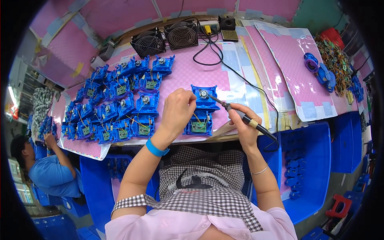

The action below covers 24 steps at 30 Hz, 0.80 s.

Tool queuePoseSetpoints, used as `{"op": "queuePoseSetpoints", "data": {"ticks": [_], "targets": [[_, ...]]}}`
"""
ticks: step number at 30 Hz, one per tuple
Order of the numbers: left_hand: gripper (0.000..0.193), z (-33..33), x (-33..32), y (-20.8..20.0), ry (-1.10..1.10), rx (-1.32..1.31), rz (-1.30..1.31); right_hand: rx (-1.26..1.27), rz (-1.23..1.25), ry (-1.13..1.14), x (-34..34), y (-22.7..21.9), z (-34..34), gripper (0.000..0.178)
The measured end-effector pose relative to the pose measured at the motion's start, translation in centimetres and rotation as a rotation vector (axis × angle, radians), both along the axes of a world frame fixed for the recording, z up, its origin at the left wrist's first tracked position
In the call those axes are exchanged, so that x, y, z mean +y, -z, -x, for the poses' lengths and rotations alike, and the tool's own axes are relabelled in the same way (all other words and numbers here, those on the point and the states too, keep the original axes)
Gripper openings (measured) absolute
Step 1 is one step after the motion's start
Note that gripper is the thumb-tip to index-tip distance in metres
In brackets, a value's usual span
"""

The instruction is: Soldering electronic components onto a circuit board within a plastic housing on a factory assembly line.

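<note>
A pink-matted workbench [188, 72] carries blue plastic housings [116, 108], two fans [166, 39] and a black cable [240, 78].

The blue housing [202, 112] under the hands looked like glossy moulded plastic, with a shiny metal motor cap at its 12 o'clock end. The soldering iron [244, 118] had a matt black grip and a bare metal tip. The surface [188, 72] wore dimpled pink foam, matt. At 11 o'clock, two fans [165, 40] had black wire grilles.

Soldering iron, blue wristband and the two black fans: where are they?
soldering iron [245, 118]: head view, on its black handle.
blue wristband [156, 149]: head view, on the band's middle.
black fans [148, 43]: head view, on the left fan's grille.
</note>
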<state>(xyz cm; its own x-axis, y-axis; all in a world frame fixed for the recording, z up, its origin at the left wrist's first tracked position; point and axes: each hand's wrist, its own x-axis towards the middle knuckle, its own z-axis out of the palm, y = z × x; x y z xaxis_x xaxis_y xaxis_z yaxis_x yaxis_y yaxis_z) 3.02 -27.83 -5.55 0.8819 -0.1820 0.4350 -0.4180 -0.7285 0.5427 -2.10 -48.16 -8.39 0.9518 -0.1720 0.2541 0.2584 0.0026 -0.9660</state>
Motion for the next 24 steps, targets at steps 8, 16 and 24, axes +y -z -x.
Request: {"op": "queuePoseSetpoints", "data": {"ticks": [8, 16, 24], "targets": [[0.007, 0.7, 1.2, -0.5, -0.037, 0.013, 0.073, -0.045, -0.044, -0.002, -1.0, -1.8, -2.5, 0.024], [0.009, 1.5, 1.9, -0.1, -0.079, -0.060, 0.053, -0.121, 0.089, -0.081, -0.9, -4.3, -5.7, 0.026], [0.014, 0.8, -0.2, -0.9, -0.017, 0.021, -0.046, -0.066, 0.224, 0.004, -1.0, -2.2, 0.1, 0.022]]}}
